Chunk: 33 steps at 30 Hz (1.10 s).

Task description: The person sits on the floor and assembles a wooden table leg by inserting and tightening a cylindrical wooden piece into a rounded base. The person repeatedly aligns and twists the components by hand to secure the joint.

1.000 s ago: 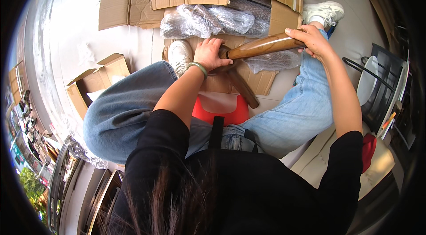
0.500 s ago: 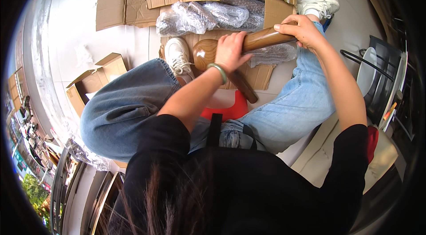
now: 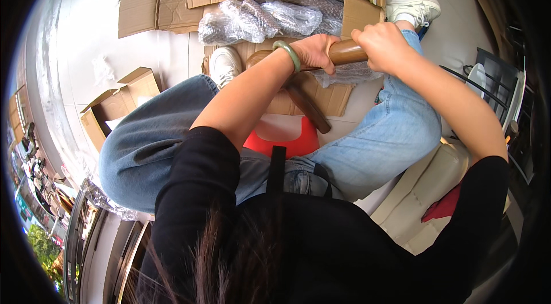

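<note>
A glossy brown wooden pole [image 3: 348, 51] lies slantwise across in front of me, above the floor between my legs. Its left end swells into a rounded bulb [image 3: 258, 58], mostly covered by my forearm. From near that end a curved wooden leg [image 3: 310, 110] slopes down to the right. My left hand [image 3: 317, 51], with a green bangle at the wrist, wraps around the pole's middle. Closed over the pole's right end is my right hand [image 3: 383, 46], which hides the tip. A bubble-wrapped piece [image 3: 357, 73] rests on cardboard beneath the pole.
An opened carton [image 3: 363, 8] at the far side holds several bubble-wrapped parts [image 3: 258, 22]. A small open cardboard box [image 3: 129, 93] stands left. Something red [image 3: 287, 137] shows between my legs. At right is a black metal rack [image 3: 493, 89]; my shoes flank the carton.
My left hand has slid right along the pole, from beside the bulb to its middle. My right hand has turned and closed over the right end, its elbow swinging outward.
</note>
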Each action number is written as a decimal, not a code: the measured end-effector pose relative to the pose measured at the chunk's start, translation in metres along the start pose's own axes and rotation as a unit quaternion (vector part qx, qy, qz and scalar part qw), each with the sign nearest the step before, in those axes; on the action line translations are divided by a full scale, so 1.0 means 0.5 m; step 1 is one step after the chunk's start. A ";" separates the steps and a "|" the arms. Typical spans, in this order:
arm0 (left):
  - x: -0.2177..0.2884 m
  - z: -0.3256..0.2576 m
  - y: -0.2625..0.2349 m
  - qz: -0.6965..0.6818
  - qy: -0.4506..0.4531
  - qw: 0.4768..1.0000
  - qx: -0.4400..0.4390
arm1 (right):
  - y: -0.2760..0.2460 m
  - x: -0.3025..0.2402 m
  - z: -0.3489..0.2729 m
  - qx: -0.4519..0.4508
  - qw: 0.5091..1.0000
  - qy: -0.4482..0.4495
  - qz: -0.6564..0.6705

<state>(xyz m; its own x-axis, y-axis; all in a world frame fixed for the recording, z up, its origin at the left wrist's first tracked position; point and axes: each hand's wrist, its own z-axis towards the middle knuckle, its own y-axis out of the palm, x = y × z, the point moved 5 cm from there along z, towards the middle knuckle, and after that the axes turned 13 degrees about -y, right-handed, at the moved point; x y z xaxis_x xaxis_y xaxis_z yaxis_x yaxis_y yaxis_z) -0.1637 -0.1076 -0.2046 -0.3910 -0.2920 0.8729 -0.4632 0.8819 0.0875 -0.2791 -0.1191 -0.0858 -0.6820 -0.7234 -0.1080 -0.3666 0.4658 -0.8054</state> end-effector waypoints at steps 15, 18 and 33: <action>0.035 0.020 -0.010 0.105 0.027 0.989 0.103 | 0.014 -0.029 -0.004 0.117 0.967 -0.049 -0.221; 0.046 0.006 -0.004 0.094 0.026 0.989 0.111 | 0.010 0.005 0.028 -0.033 0.998 -0.013 -0.059; 0.015 0.039 -0.016 -0.013 -0.013 0.999 -0.028 | 0.020 -0.024 0.024 0.037 0.987 -0.041 -0.150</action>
<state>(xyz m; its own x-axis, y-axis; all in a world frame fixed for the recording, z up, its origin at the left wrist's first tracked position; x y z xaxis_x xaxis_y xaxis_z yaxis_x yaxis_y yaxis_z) -0.1781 -0.1242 -0.2082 -0.3999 -0.3236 0.8575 -0.4281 0.8932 0.1374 -0.2673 -0.1117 -0.0995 -0.4951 -0.8634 0.0975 -0.4950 0.1881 -0.8483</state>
